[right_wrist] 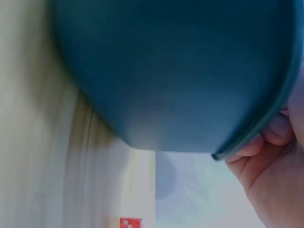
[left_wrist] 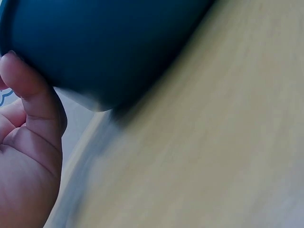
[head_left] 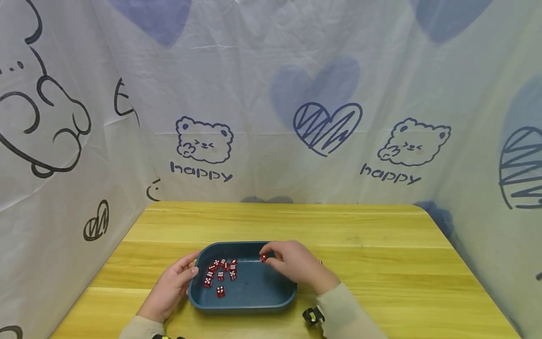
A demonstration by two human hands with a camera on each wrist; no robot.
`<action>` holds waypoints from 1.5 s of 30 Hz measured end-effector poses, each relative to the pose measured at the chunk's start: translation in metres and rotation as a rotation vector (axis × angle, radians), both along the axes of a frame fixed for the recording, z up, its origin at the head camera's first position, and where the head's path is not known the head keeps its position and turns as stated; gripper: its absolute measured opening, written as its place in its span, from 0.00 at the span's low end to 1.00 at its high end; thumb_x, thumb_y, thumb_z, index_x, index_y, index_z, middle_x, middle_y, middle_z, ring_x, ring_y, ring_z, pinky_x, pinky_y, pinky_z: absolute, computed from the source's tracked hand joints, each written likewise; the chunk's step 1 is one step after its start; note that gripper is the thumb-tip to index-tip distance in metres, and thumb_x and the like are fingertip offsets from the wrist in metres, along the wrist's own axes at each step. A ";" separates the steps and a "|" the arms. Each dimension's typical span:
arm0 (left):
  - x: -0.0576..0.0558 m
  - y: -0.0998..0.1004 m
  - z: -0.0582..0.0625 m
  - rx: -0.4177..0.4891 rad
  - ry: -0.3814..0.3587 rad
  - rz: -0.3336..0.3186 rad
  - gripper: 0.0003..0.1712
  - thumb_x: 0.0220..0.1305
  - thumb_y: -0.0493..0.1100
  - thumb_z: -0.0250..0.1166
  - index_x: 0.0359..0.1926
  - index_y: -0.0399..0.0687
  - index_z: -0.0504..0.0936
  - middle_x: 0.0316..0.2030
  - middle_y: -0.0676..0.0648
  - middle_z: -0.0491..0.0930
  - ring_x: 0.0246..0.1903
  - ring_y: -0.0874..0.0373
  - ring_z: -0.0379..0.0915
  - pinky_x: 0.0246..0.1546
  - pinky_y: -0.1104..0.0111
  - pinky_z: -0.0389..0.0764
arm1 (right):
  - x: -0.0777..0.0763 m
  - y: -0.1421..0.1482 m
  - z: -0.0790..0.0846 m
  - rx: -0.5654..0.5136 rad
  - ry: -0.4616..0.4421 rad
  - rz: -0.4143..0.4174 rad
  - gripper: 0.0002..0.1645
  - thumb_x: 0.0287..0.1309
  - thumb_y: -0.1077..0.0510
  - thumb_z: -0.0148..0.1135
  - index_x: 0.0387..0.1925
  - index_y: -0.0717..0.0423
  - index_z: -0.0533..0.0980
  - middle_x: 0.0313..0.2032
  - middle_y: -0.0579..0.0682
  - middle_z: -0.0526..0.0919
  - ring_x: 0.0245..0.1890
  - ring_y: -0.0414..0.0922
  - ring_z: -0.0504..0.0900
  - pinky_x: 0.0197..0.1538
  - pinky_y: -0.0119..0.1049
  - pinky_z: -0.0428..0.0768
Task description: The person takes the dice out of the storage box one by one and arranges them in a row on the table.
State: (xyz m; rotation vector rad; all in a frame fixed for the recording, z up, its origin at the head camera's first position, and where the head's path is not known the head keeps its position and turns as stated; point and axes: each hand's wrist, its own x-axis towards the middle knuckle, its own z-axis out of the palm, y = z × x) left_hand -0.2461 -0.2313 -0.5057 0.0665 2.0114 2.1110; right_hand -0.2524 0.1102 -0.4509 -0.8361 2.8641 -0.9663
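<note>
A dark blue-green tray (head_left: 243,309) with rounded corners stands on the table. Several red dice with white pips lie in its left half, one of them a die (head_left: 220,291) near the front wall. My left hand (head_left: 171,285) holds the tray's left end, with the thumb at the rim; the left wrist view shows that thumb (left_wrist: 26,85) against the outer wall. Over the tray's back right part, my right hand (head_left: 292,263) pinches a red die (head_left: 263,258) between thumb and fingers. In the right wrist view the tray wall (right_wrist: 175,95) hides the held die.
Another red die (right_wrist: 130,223) lies on the table outside the tray, mostly hidden behind my right wrist in the head view. Wood-grain table (head_left: 372,263) surrounds the tray. A printed white cloth (head_left: 262,117) hangs behind the table and along both sides.
</note>
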 end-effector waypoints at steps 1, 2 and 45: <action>0.000 0.000 0.000 -0.001 0.000 0.000 0.31 0.75 0.37 0.57 0.75 0.38 0.62 0.46 0.40 0.69 0.31 0.59 0.71 0.25 0.73 0.74 | 0.001 0.002 0.000 -0.005 0.012 -0.001 0.12 0.69 0.51 0.63 0.51 0.44 0.83 0.17 0.38 0.69 0.17 0.36 0.66 0.23 0.31 0.68; 0.000 0.000 0.000 -0.001 -0.001 -0.001 0.31 0.75 0.37 0.57 0.75 0.38 0.62 0.46 0.40 0.69 0.31 0.59 0.71 0.25 0.73 0.74 | 0.001 0.004 -0.001 -0.007 0.023 -0.001 0.12 0.69 0.51 0.63 0.51 0.44 0.83 0.16 0.38 0.69 0.17 0.35 0.66 0.23 0.31 0.68; 0.000 -0.003 -0.002 0.039 0.012 -0.034 0.31 0.76 0.36 0.55 0.75 0.36 0.60 0.48 0.39 0.71 0.34 0.59 0.73 0.28 0.73 0.75 | 0.000 0.132 -0.041 -0.072 -0.175 -0.318 0.16 0.66 0.55 0.66 0.55 0.47 0.81 0.21 0.46 0.72 0.19 0.41 0.67 0.25 0.35 0.70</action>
